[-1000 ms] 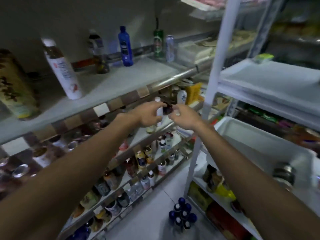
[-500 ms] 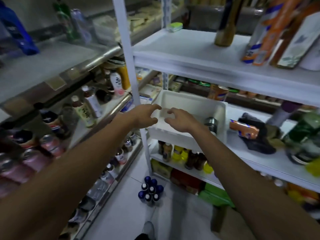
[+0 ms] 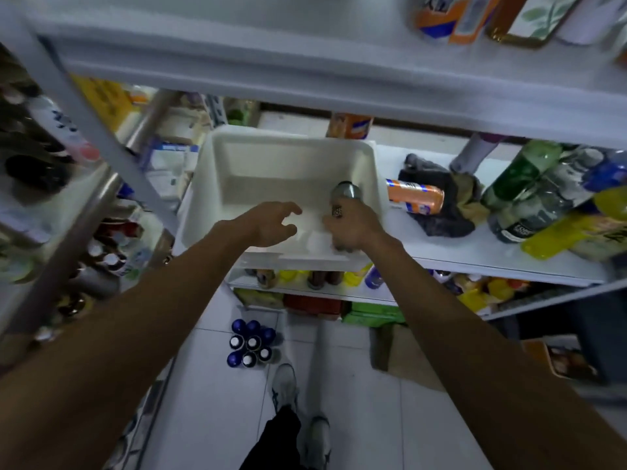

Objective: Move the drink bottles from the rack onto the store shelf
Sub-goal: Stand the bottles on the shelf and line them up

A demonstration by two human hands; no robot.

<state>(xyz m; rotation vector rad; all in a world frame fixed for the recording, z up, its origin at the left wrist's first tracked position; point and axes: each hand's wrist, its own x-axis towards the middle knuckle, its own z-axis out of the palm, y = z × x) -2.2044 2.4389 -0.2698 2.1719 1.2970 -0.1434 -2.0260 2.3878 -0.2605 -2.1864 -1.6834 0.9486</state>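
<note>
Both hands [image 3: 268,225] outstretched, right [image 3: 354,228] around can [image 3: 345,193]

A silver-topped dark bottle [image 3: 343,197] stands upright in the white tub [image 3: 217,178].

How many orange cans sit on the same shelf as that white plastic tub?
2. One orange can lies on its side right of the white plastic tub, against a dark cloth; a second orange can stands behind the tub's back rim. Others may hide behind the bottles.
</note>
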